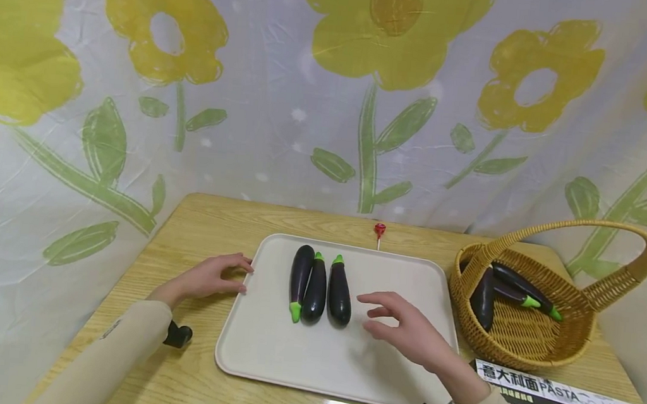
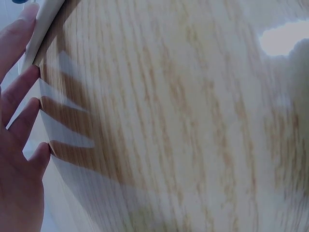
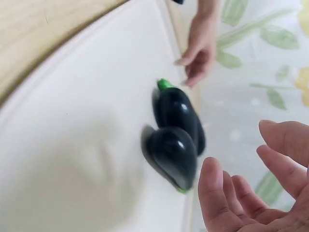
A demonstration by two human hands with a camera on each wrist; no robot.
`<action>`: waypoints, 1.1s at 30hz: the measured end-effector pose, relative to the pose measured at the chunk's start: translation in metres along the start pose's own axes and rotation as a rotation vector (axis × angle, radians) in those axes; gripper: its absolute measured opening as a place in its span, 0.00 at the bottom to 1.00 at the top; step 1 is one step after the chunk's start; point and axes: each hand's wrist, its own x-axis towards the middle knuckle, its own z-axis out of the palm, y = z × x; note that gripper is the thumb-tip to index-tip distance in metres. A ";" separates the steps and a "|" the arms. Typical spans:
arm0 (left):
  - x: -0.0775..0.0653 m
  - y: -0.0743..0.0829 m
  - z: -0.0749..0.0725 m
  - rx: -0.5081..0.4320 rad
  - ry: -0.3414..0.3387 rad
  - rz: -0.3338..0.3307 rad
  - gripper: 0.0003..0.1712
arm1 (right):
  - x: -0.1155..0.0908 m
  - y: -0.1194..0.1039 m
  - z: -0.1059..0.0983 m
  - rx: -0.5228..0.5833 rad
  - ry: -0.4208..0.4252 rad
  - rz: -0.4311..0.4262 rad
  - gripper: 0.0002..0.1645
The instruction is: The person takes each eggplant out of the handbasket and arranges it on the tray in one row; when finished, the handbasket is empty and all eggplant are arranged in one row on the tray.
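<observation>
loosely, left hand [image 1: 210, 279] and right hand [image 1: 405, 329] hold fingers apart; glossy, tapered eggplants [image 1: 315, 292] lie between.

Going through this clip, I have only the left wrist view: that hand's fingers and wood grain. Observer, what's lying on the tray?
Observer: Three dark eggplants lie side by side on the tray.
Operator: Is one of them being held?
Observer: No; the right hand is over the tray, to their right, holding nothing.
Operator: What stands to the right of the tray?
Observer: A wicker basket with more eggplants in it.
</observation>
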 end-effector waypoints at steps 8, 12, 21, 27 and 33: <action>-0.002 0.001 0.000 0.001 0.002 -0.009 0.24 | -0.053 -0.009 -0.041 -0.139 0.162 -0.035 0.22; -0.001 0.001 0.000 0.000 0.003 -0.005 0.24 | -0.074 -0.009 -0.068 -0.194 0.252 -0.006 0.23; 0.000 0.000 0.002 -0.006 0.010 -0.013 0.24 | -0.090 0.017 -0.153 -0.266 0.470 0.078 0.29; 0.000 0.000 0.002 -0.017 0.010 -0.018 0.24 | -0.083 0.041 -0.207 -0.356 0.469 0.159 0.33; 0.000 -0.002 0.001 -0.035 0.003 -0.026 0.24 | -0.068 0.064 -0.238 -0.444 0.370 0.218 0.39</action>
